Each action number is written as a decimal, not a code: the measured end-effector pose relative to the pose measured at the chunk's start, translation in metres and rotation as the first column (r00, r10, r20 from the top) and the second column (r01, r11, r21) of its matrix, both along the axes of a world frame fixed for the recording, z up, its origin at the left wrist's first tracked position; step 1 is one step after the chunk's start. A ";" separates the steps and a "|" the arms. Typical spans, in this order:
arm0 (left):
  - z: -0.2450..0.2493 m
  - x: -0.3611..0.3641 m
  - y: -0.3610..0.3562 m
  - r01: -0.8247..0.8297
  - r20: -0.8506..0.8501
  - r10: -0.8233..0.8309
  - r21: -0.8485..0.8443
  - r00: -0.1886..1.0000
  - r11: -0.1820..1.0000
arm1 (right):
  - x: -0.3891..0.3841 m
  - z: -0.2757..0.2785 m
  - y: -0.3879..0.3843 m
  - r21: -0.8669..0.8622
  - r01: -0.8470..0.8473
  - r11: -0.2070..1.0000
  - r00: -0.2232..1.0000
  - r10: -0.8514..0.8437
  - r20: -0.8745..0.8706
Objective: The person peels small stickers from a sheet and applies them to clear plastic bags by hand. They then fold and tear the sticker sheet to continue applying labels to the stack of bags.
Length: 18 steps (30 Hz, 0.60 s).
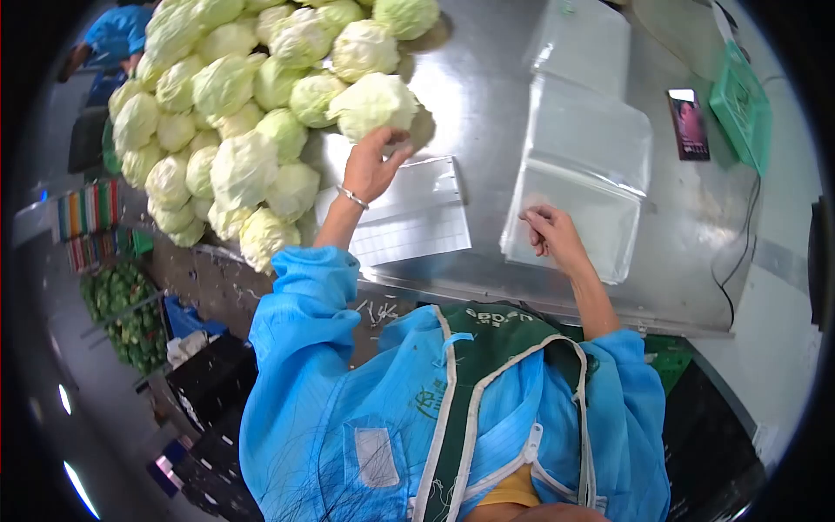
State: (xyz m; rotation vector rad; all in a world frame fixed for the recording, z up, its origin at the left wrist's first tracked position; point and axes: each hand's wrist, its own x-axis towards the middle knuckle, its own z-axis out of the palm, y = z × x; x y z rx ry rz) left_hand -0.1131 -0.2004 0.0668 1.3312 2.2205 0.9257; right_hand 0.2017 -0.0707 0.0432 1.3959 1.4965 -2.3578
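My left hand (372, 165), with a bracelet at the wrist, reaches to the near side of a pale green cabbage (372, 103) at the edge of the heap. Its thumb stands apart from the curved fingers, and the palm holds nothing. Under this hand lies a white sheet of labels (413, 233) marked off in a grid. My right hand (554, 235) is over the nearest stack of clear plastic bags (600, 235), fingers curled in and thumb close to them. I cannot tell whether something thin is between those fingers.
A large heap of cabbages (230, 83) covers the left of the metal table (474, 96). More clear bags (584, 43) lie farther back. At right are a phone (688, 124), a green basket (739, 109) and a cable (746, 226). Another person (117, 36) is at far left.
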 end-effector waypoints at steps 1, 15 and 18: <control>0.002 -0.001 -0.016 -0.017 -0.073 0.015 -0.026 0.997 1.000 | -0.021 0.003 -0.003 -0.051 -0.038 0.998 0.999 0.038 -0.005; -0.002 0.002 -0.057 0.121 -0.072 -0.133 -0.145 0.989 0.982 | -0.054 -0.007 -0.036 0.574 -0.364 0.734 0.888 0.459 -0.023; -0.004 0.018 -0.043 0.334 -0.029 -0.352 -0.253 0.936 0.908 | -0.026 -0.012 -0.042 0.743 -0.264 0.615 0.859 0.501 -0.109</control>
